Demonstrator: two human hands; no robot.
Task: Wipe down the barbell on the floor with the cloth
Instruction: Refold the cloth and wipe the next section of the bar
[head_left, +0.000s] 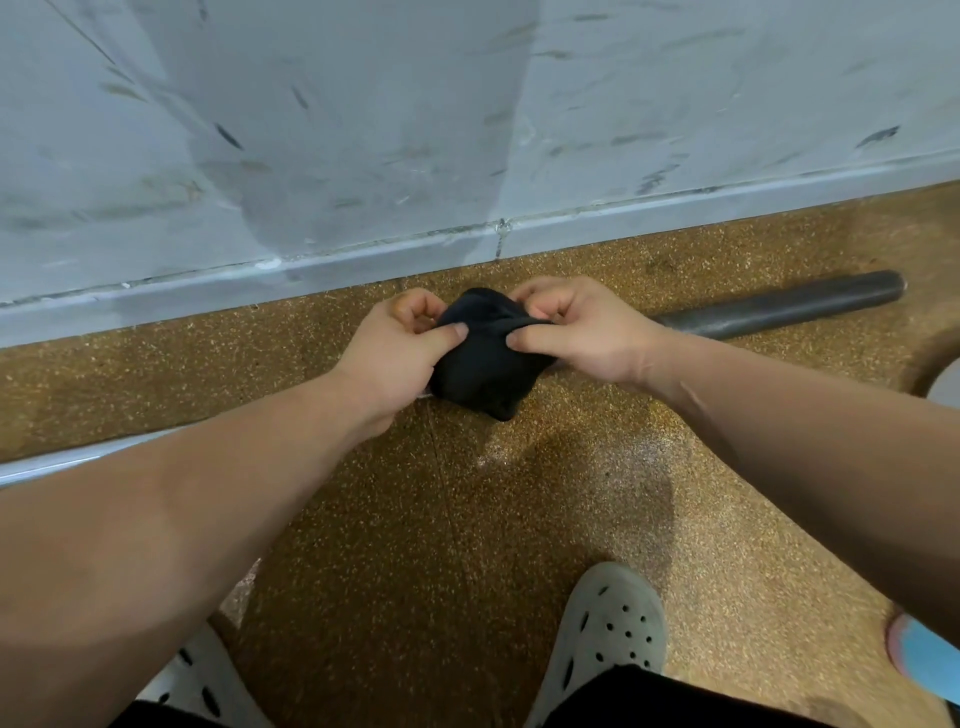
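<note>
Head view, looking down at a speckled brown floor (519, 545) along the foot of a pale marbled wall (363, 130). The barbell (779, 306) lies flat on the floor, its long axis running roughly left to right and nearly parallel to the skirting; its dark sleeve end shows to the right, while the shaft passes beneath the hands and reappears as a pale strip at the far left edge of the view. A black cloth (480, 364) is bunched over the shaft at centre. The left hand (395, 353) and the right hand (582, 332) both pinch the cloth's upper fold, thumb against curled fingers, closed tightly on fabric only; neither hand visibly touches bare metal. Whether the cloth fully encircles the bar or merely drapes over it cannot be told, since the underside is hidden. The visible unwiped length extends to the right of the grip, on the right hand's side, so a stroke along the bar's axis toward the sleeve end would probably follow once the cloth is gathered. Two perforated pale clogs (608, 634) stand on the near side of the bar.
</note>
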